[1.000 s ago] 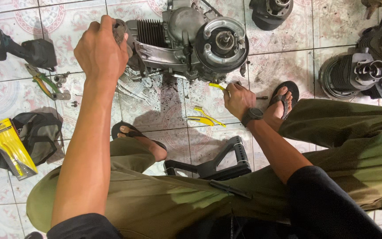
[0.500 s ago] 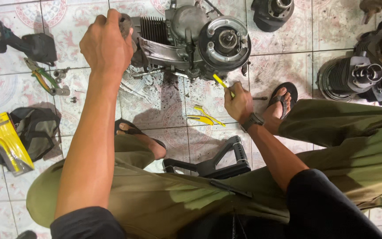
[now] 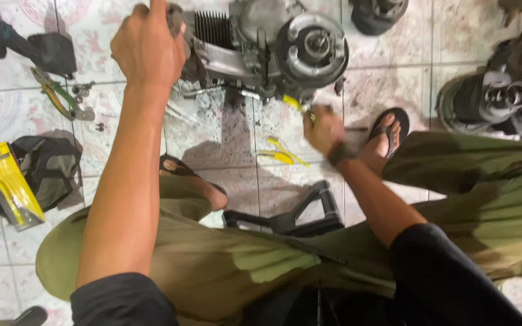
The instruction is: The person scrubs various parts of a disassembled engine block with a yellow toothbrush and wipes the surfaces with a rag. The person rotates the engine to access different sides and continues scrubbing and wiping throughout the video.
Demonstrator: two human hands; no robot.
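Left hand (image 3: 147, 49) on engine (image 3: 261, 45), right hand (image 3: 323, 128) with yellow-handled tool (image 3: 294, 104)

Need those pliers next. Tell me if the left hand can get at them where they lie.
Probably yes. The left hand grips the engine, and the pliers lie just beside it on bare tile, nothing between. It must let go first.

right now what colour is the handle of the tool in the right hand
Yellow handle, in the right hand; head view shows it.

Even, moderately bright overhead light on the tiled floor (image 3: 225, 139), soft shadows pooling beneath the engine (image 3: 273, 48), slight motion blur on the right hand (image 3: 323, 128), corners dimmer, upper right murky.
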